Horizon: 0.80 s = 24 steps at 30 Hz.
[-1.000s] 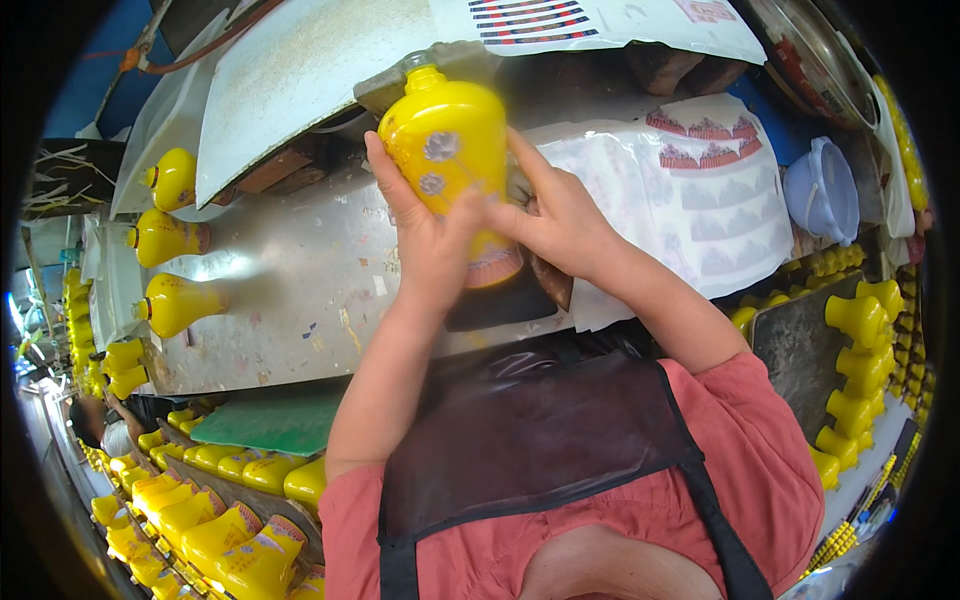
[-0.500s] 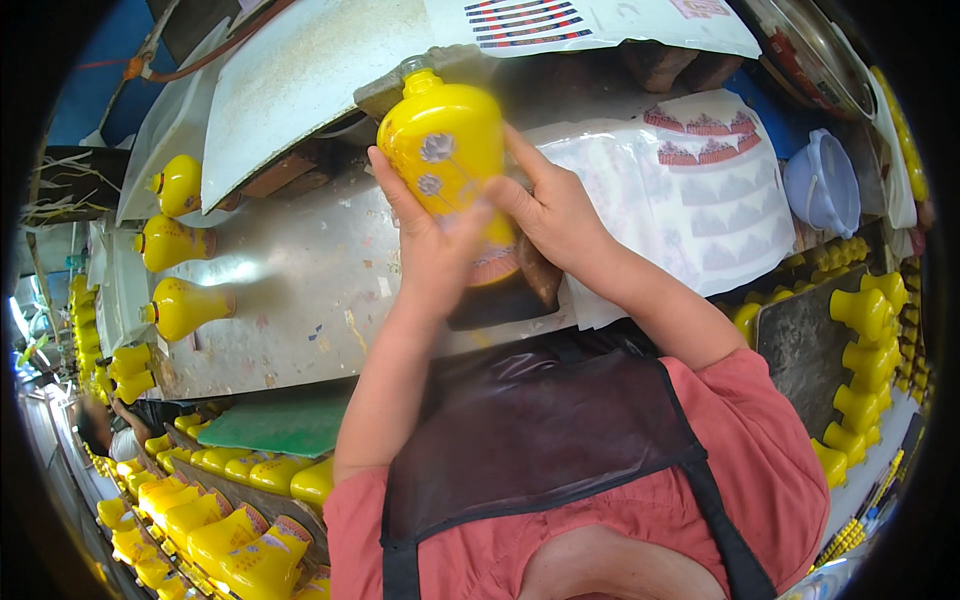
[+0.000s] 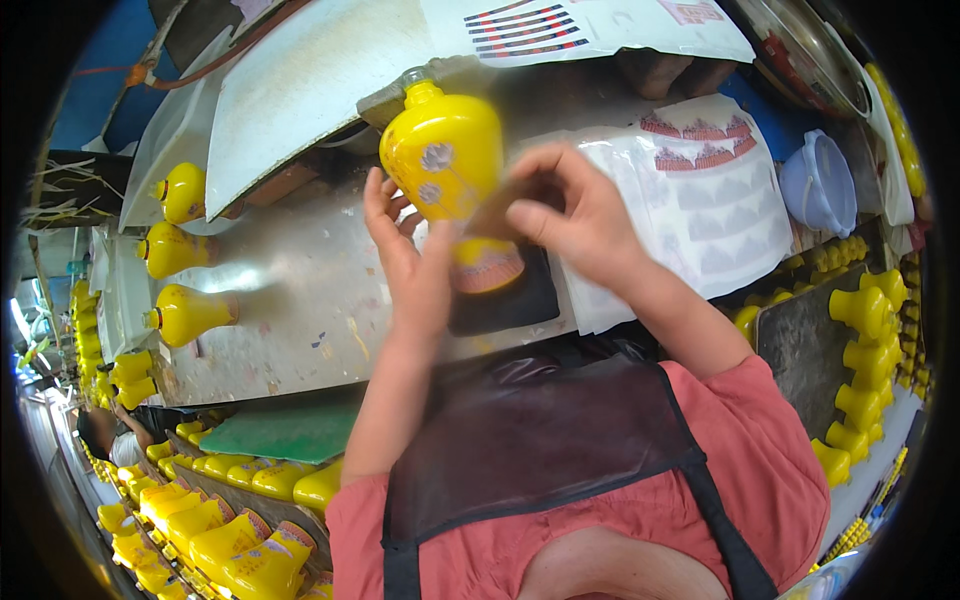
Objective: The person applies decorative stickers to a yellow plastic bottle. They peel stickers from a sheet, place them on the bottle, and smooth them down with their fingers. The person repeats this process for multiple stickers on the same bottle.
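Note:
A glossy yellow bottle with purple flower decals lies with its neck away from me, propped on a dark block and a black pad. A pink patterned band goes round its base end. My left hand cups the bottle's left side, fingers curled at its edge and thumb on its lower body. Over the bottle's right side, my right hand pinches a flat brown scraper-like piece, blurred by motion. The scraper hides part of the bottle's waist.
Wet white decal sheets lie to the right, beside a pale blue bucket. Several yellow bottles lie along the table's left end. A white board spans the back. Rows of bottles stand below left; a person is at far left.
My right hand has left the bottle's side and picked up the brown scraper from the black pad. My left hand has shifted down and left, its grip looser.

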Motion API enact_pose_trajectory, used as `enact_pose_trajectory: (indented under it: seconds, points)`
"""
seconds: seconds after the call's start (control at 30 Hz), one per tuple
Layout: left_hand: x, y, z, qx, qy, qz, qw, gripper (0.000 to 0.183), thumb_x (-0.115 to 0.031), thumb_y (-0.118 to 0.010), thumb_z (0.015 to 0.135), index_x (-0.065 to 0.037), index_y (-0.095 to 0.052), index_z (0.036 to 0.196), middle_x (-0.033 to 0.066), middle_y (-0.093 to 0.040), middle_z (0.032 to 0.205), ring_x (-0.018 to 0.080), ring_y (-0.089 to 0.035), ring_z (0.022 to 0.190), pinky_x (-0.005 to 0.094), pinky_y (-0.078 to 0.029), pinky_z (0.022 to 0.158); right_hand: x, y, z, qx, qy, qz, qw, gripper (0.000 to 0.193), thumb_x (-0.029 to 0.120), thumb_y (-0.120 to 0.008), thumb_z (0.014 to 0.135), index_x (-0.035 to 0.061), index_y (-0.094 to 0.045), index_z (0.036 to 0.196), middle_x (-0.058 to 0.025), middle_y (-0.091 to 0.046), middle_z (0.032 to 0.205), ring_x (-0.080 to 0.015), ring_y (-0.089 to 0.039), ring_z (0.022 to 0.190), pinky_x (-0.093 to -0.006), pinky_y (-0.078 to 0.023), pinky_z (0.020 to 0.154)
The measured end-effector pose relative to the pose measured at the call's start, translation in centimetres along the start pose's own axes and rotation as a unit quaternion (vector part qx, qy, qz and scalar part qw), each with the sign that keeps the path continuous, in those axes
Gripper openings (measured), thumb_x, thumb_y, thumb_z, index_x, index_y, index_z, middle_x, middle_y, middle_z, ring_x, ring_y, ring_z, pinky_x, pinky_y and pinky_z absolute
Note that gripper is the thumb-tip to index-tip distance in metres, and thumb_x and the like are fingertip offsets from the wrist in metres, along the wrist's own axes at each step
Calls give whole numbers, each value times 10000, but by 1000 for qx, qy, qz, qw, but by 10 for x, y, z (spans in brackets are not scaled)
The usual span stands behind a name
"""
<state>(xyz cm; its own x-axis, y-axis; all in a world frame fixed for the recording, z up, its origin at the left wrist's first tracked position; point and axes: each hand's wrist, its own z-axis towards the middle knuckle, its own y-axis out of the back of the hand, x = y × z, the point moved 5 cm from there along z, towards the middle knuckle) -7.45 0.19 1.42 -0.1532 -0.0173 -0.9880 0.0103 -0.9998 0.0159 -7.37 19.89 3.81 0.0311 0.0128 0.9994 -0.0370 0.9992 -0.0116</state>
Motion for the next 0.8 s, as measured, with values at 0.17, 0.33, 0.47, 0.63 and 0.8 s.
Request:
enact_pose_trajectory:
  seconds: [0.17, 0.33, 0.47, 0.63, 0.8]
  points:
    - [-2, -3, 1, 8, -5, 30, 1000, 891, -158, -717, 887, -26, -201, 1601, 178, -354, 1520, 267, -433, 1336, 442, -400, 1137, 32, 0, 5, -161, 307, -303, 887, 314, 91, -820, 877, 51, -673, 1151, -127, -717, 1047, -218, -718, 865, -324, -580, 752]
    - [-3, -4, -1, -1, -18, 56, 998, 915, -197, -715, 908, -63, -158, 1621, 183, -336, 1545, 275, -411, 1384, 446, -367, 1164, 73, -22, 4, 4, 473, -357, 806, 269, 106, -752, 871, 112, -665, 1126, -86, -613, 840, -274, -630, 718, -392, -528, 621]
    - [2, -1, -5, 6, -19, 85, 996, 942, -233, -725, 910, -72, -144, 1634, 190, -330, 1559, 283, -396, 1417, 445, -341, 1186, 84, -17, 33, -108, 416, -421, 798, 238, 118, -748, 867, 135, -668, 1091, -71, -568, 797, -262, -624, 702, -380, -520, 616]
    - [6, 9, -14, 109, -53, 170, 978, 1112, -400, -817, 805, 6, -174, 1616, 224, -352, 1562, 341, -381, 1454, 467, -313, 1205, 68, -4, 37, -48, 479, -355, 802, 293, 45, -782, 824, 103, -695, 1098, -57, -667, 893, -250, -671, 745, -349, -552, 646]
    - [3, -1, -21, 149, -110, 247, 951, 1102, -347, -874, 752, 25, -234, 1569, 253, -505, 1435, 440, -497, 1330, 506, -418, 1090, 58, 1, 12, -72, 495, -378, 779, 262, 22, -802, 759, 127, -684, 967, -72, -711, 936, -271, -682, 765, -358, -548, 638]
